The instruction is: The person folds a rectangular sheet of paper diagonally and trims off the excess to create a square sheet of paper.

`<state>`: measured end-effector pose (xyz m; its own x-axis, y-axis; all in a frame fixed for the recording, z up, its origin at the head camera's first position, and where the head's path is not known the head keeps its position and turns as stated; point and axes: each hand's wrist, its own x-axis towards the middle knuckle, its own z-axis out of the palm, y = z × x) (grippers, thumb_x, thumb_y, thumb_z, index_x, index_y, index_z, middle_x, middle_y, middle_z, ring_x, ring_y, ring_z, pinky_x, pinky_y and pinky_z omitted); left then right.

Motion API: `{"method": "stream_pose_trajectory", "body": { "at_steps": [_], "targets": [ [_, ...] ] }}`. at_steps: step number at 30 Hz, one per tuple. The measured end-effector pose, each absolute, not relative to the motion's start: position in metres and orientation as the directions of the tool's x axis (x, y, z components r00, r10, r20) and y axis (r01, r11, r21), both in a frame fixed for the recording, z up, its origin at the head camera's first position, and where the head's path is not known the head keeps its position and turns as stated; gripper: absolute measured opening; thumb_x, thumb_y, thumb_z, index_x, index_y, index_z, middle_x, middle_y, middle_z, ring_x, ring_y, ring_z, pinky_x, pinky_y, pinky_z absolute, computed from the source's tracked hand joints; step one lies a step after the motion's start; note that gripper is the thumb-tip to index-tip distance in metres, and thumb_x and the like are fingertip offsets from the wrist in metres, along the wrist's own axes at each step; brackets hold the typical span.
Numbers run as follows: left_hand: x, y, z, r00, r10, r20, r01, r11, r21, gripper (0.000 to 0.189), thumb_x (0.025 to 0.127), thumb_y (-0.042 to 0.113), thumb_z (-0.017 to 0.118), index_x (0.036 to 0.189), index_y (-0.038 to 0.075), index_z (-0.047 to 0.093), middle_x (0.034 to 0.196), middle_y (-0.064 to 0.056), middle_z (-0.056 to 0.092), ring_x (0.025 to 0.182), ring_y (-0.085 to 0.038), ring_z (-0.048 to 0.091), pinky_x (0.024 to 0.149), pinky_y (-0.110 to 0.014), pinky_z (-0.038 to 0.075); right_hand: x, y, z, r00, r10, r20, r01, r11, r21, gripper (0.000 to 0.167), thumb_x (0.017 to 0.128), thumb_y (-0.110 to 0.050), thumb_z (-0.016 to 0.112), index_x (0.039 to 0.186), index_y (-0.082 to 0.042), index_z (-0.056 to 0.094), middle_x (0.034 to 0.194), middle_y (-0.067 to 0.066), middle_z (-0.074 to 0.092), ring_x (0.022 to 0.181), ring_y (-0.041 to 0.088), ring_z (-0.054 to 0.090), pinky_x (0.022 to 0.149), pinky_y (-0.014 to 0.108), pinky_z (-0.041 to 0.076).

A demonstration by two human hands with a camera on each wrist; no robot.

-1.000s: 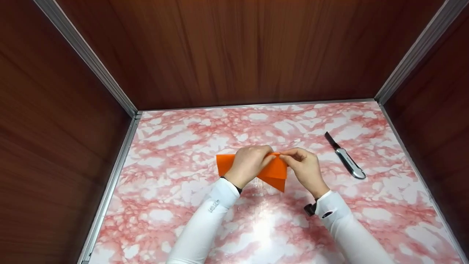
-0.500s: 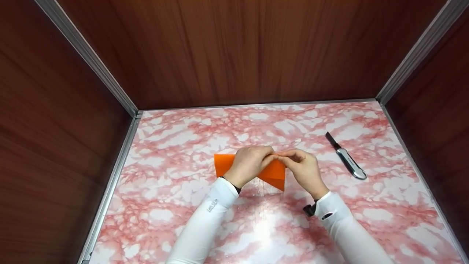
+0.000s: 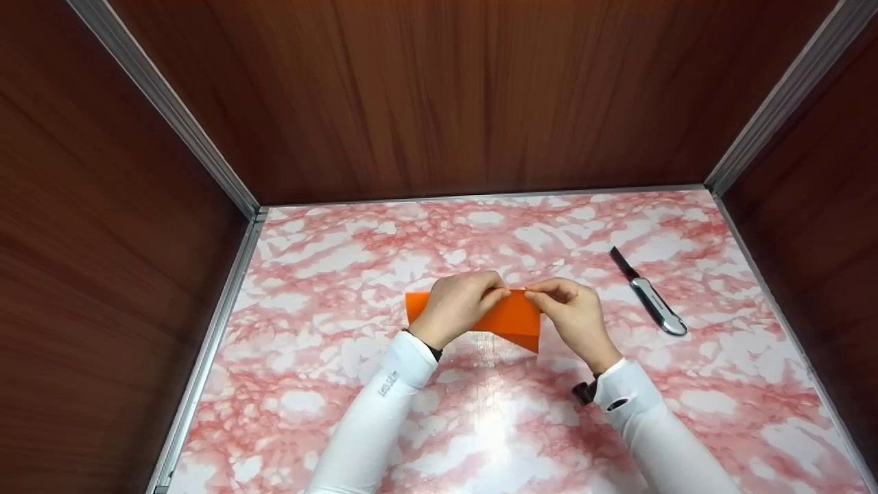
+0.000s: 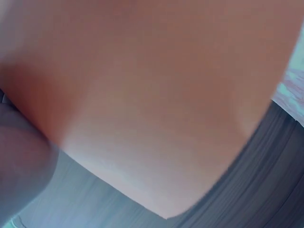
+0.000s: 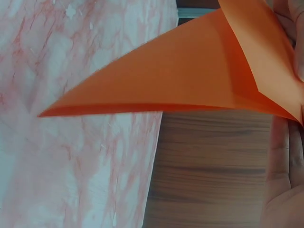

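Both hands hold a folded sheet of orange paper (image 3: 511, 317) by its far edge, over the middle of the table. My left hand (image 3: 458, 302) pinches that edge between thumb and fingers and covers much of the sheet's left half. At the far right corner, the thumb and fingertips of my right hand (image 3: 569, 309) pinch the paper. A pointed flap hangs toward me at the lower right. In the right wrist view the orange paper (image 5: 180, 71) tapers to a point, with a folded strip along the top. Paper (image 4: 156, 95) fills most of the left wrist view, blurred.
A utility knife (image 3: 657, 305) with a grey and black handle lies on the right, its dark blade out and pointing away. The table (image 3: 329, 384) has a red and white marbled top. Dark wood panels (image 3: 439, 103) with metal edging wall it in on the back and sides.
My left hand has slid slightly left along the paper's far edge, baring more of the sheet beside the right hand. The right hand keeps its pinch at the corner. The knife stays put.
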<state>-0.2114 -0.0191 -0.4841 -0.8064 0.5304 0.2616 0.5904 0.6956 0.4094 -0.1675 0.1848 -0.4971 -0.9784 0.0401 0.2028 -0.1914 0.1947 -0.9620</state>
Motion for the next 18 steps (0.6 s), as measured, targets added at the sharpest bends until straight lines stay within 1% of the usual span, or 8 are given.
{"method": "stream_pose_trajectory", "body": {
  "at_steps": [3, 7, 10, 12, 14, 16, 18],
  "targets": [
    [-0.211, -0.019, -0.484, -0.807, 0.533, 0.256, 0.59, 0.697, 0.407, 0.018, 0.094, 0.042, 0.061, 0.089, 0.027, 0.069, 0.075, 0.018, 0.059, 0.065, -0.001, 0.053, 0.059, -0.027, 0.044, -0.168, 0.185, -0.498, -0.981, 0.011, 0.194, -0.188, 0.197, -0.962, 0.016, 0.086, -0.01, 0.075, 0.1, -0.002, 0.074, 0.09, 0.01, 0.071, 0.079, 0.022, 0.065, 0.07, 0.025, 0.051],
    [-0.21, -0.019, -0.484, -0.803, 0.541, 0.251, 0.595, 0.698, 0.399, 0.017, 0.094, 0.041, 0.061, 0.089, 0.027, 0.069, 0.075, 0.018, 0.058, 0.066, -0.001, 0.053, 0.06, -0.027, 0.043, -0.174, 0.19, -0.51, -0.978, -0.067, 0.195, -0.204, 0.167, -0.965, 0.027, 0.088, -0.014, 0.073, 0.113, -0.004, 0.07, 0.097, 0.012, 0.07, 0.088, 0.023, 0.065, 0.077, 0.025, 0.051],
    [-0.209, -0.018, -0.484, -0.79, 0.556, 0.26, 0.613, 0.691, 0.384, 0.018, 0.095, 0.041, 0.061, 0.09, 0.027, 0.069, 0.076, 0.018, 0.059, 0.067, -0.001, 0.053, 0.061, -0.028, 0.044, -0.18, 0.195, -0.522, -0.973, -0.092, 0.212, -0.226, 0.171, -0.959, 0.026, 0.089, -0.021, 0.073, 0.111, -0.007, 0.073, 0.099, 0.01, 0.072, 0.09, 0.022, 0.066, 0.078, 0.026, 0.051],
    [-0.208, -0.017, -0.484, -0.781, 0.564, 0.268, 0.624, 0.685, 0.376, 0.018, 0.095, 0.041, 0.06, 0.091, 0.027, 0.07, 0.077, 0.018, 0.061, 0.067, -0.001, 0.054, 0.062, -0.029, 0.044, -0.182, 0.196, -0.526, -0.971, -0.08, 0.226, -0.238, 0.191, -0.952, 0.022, 0.088, -0.024, 0.074, 0.105, -0.01, 0.077, 0.098, 0.005, 0.073, 0.089, 0.02, 0.066, 0.077, 0.027, 0.052],
    [-0.208, -0.016, -0.484, -0.777, 0.568, 0.272, 0.63, 0.684, 0.369, 0.019, 0.095, 0.042, 0.06, 0.091, 0.027, 0.07, 0.078, 0.017, 0.062, 0.068, -0.001, 0.054, 0.062, -0.029, 0.045, -0.182, 0.196, -0.527, -0.969, -0.068, 0.239, -0.248, 0.216, -0.944, 0.02, 0.087, -0.026, 0.075, 0.099, -0.011, 0.079, 0.095, 0.003, 0.074, 0.087, 0.019, 0.066, 0.074, 0.027, 0.051],
    [-0.208, -0.016, -0.484, -0.776, 0.569, 0.271, 0.63, 0.684, 0.369, 0.019, 0.094, 0.042, 0.06, 0.092, 0.027, 0.071, 0.079, 0.018, 0.063, 0.068, -0.001, 0.055, 0.062, -0.029, 0.045, -0.182, 0.196, -0.526, -0.969, -0.073, 0.236, -0.246, 0.217, -0.945, 0.02, 0.087, -0.025, 0.075, 0.1, -0.01, 0.078, 0.096, 0.004, 0.074, 0.088, 0.018, 0.067, 0.075, 0.027, 0.052],
    [-0.208, -0.017, -0.484, -0.779, 0.568, 0.267, 0.627, 0.685, 0.37, 0.019, 0.094, 0.042, 0.061, 0.091, 0.027, 0.071, 0.078, 0.018, 0.063, 0.067, -0.001, 0.054, 0.062, -0.028, 0.044, -0.181, 0.196, -0.525, -0.974, -0.099, 0.205, -0.22, 0.186, -0.958, 0.023, 0.087, -0.022, 0.075, 0.105, -0.008, 0.077, 0.101, 0.005, 0.073, 0.092, 0.019, 0.067, 0.078, 0.027, 0.052]
  ]
}}
